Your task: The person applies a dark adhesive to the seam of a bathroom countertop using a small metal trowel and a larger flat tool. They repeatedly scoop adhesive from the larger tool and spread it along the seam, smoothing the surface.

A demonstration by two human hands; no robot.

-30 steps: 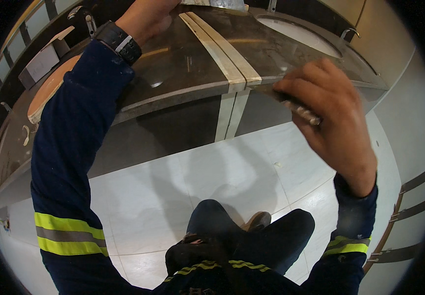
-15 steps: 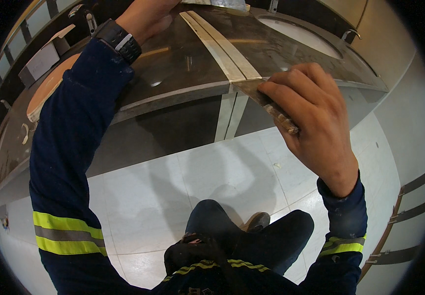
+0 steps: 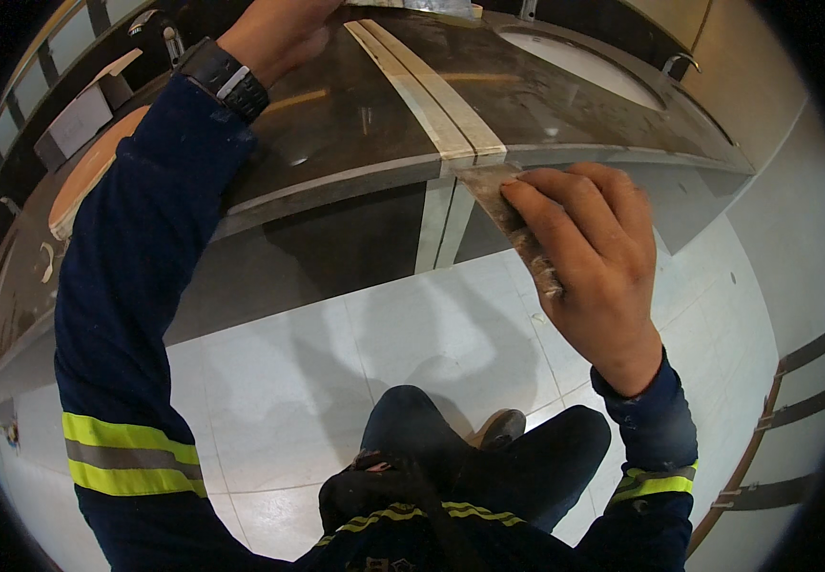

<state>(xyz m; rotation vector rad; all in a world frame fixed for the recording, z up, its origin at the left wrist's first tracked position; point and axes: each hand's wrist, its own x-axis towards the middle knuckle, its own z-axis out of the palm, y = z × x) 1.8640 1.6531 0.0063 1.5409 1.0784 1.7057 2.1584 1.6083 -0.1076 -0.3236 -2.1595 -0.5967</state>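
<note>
My right hand (image 3: 594, 257) grips a putty knife (image 3: 519, 224), a flat worn metal blade smeared with pale residue. Its tip meets the front edge of the dark countertop (image 3: 336, 143), where two pale strips of masking tape (image 3: 422, 91) flank a narrow dark joint. More tape (image 3: 445, 224) runs down the front panel below, on both sides of the same line. At the upper rim my left hand (image 3: 284, 38), with a black watch at the wrist, reaches over the counter; its fingers are mostly cut off. A smeared metal plate (image 3: 417, 7) lies beside it, partly out of view.
An oval white basin (image 3: 584, 67) is set in the counter at right, with a tap (image 3: 681, 63) behind it. On the left are a covered oval basin (image 3: 98, 176), an open white box (image 3: 79, 124) and another tap (image 3: 160, 33). Pale floor tiles (image 3: 279, 381) lie below.
My right hand has shifted slightly left and down, turning the putty knife steeper against the counter's front edge. The left arm has barely moved.
</note>
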